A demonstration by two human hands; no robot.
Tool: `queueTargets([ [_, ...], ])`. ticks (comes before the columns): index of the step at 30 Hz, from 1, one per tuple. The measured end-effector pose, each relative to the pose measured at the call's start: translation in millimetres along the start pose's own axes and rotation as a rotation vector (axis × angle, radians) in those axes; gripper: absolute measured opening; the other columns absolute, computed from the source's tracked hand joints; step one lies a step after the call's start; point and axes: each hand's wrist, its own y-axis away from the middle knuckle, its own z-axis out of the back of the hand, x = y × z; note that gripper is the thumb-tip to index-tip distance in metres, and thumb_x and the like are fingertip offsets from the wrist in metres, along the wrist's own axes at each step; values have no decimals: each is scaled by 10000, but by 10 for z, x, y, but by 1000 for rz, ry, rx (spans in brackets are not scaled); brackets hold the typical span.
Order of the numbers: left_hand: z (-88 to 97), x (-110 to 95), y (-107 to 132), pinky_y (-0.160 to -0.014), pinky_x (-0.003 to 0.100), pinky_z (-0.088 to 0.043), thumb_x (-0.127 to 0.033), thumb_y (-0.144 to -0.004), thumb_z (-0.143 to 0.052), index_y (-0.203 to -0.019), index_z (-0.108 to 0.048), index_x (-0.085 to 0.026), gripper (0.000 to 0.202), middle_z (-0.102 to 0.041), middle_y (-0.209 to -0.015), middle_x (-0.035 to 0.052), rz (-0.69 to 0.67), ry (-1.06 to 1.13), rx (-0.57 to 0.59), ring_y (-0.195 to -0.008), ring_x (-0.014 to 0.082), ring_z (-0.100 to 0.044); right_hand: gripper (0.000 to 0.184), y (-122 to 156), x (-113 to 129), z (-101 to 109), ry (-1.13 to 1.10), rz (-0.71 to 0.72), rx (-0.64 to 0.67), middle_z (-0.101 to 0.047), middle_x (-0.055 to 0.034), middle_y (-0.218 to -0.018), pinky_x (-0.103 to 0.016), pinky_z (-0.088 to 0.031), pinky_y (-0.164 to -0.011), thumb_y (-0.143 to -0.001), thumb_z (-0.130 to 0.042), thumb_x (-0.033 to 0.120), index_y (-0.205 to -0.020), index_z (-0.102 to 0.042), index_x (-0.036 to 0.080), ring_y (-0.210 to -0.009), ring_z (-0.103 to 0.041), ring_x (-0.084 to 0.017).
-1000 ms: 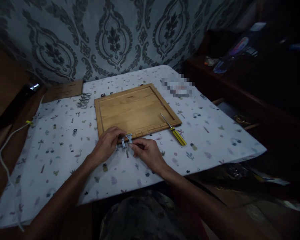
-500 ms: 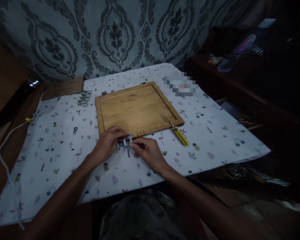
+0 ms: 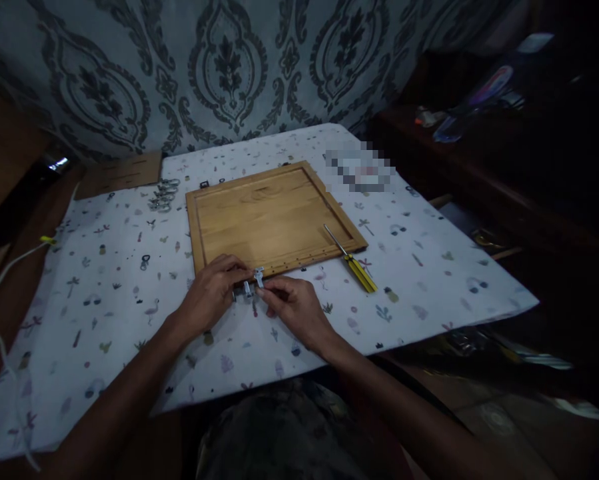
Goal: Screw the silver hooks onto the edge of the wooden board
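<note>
A square wooden board (image 3: pixel 272 217) with a raised rim lies on a patterned white cloth (image 3: pixel 104 293). At its near edge my left hand (image 3: pixel 210 293) and my right hand (image 3: pixel 294 307) meet, both with fingers pinched around small silver metal hooks (image 3: pixel 253 283) that sit against the board's front rail. A row of small holes runs along that rail. To the right, a yellow-handled screwdriver (image 3: pixel 352 260) rests with its shaft on the board's corner.
A pile of more metal hooks (image 3: pixel 163 197) lies at the back left beside a brown cardboard sheet (image 3: pixel 119 175). A white cable (image 3: pixel 4 267) runs along the left edge. Dark wooden furniture (image 3: pixel 479 153) with clutter stands to the right; patterned wallpaper is behind.
My hands stay at the board's near edge with only slight finger shifts on the hooks. The view has drifted a little.
</note>
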Motion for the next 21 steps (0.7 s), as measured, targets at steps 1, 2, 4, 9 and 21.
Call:
queueTargets([
  [1,1,-1,2,-812,361,-562,88,-811,-414,-1103,-761,-221,549,-706,-1001,67,-3,7,-1,-943,205,-650,188,1,2,1,18,3,-3,-647,26,-560,-221,-446,-553,-870,-656,231,-693,-699,185,-506,-601,-110],
  [2,4,-3,4,-820,368,-562,88,-807,-412,-1113,-759,-220,556,-707,-1016,71,-4,13,1,-954,209,-651,187,1,3,0,33,9,-4,-646,27,-554,-221,-446,-554,-871,-655,220,-694,-704,186,-507,-599,-110],
  [4,14,-9,4,-820,370,-563,83,-811,-407,-1133,-754,-223,564,-708,-1031,75,-1,21,11,-958,210,-652,183,3,-1,-3,46,24,-9,-652,23,-562,-222,-444,-547,-874,-652,206,-701,-711,189,-508,-596,-112],
  [9,32,-33,3,-831,367,-563,69,-846,-420,-1163,-744,-231,544,-707,-1031,69,5,16,28,-963,202,-655,194,11,-30,-12,60,71,-27,-678,6,-606,-231,-447,-541,-886,-650,209,-703,-714,197,-531,-617,-125],
  [21,48,-53,0,-820,347,-577,21,-919,-424,-1206,-732,-235,493,-708,-1044,74,4,-18,44,-954,190,-652,165,31,-37,14,101,106,-31,-678,7,-639,-235,-443,-553,-899,-657,191,-756,-737,207,-527,-601,-122],
])
